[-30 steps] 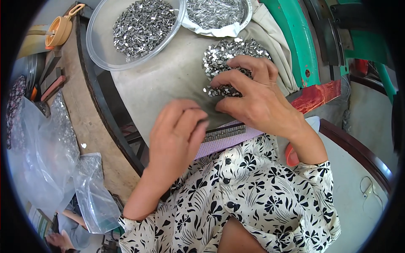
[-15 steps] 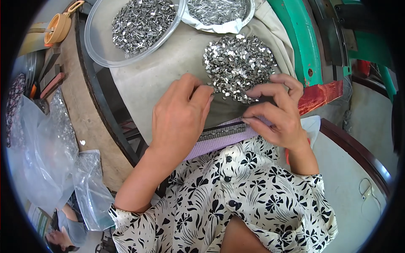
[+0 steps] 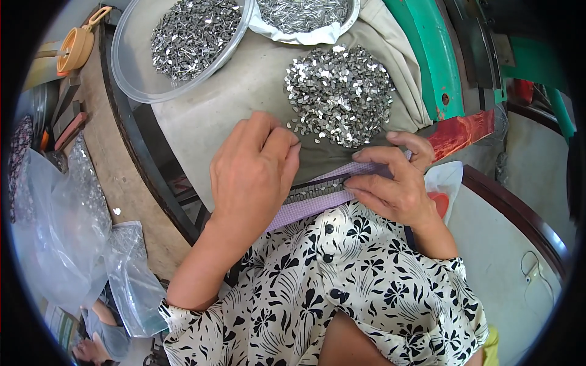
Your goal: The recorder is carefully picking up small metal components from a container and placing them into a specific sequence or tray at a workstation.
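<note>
My left hand [image 3: 251,168] hangs over the left part of a dark narrow strip, fingers bent and thumb against the index finger; anything between those tips is too small to make out. Along the dark strip [image 3: 314,191] small grey metal pieces stand side by side in a row, on a lilac checked cloth [image 3: 305,210] at my lap. My right hand [image 3: 397,183] has thumb and index finger pinched together at the row's right end, its other fingers curled loosely above. Beyond both hands lies a loose heap of small shiny metal pieces [image 3: 339,91] on a grey-beige cloth [image 3: 213,140].
A clear plastic bowl [image 3: 122,73] of metal bits stands at the far left, beside a lined bowl [image 3: 351,21] of thin metal pins. Green machinery [image 3: 430,55] borders the right. Plastic bags [image 3: 58,226] and an orange strainer-like cup [image 3: 76,50] are on the left; a person [image 3: 107,332] shows lower left.
My right hand has come down and slightly left, its thumb and index finger closing at the row's end. My left hand has shifted a little left and down. The whole view has shifted slightly.
</note>
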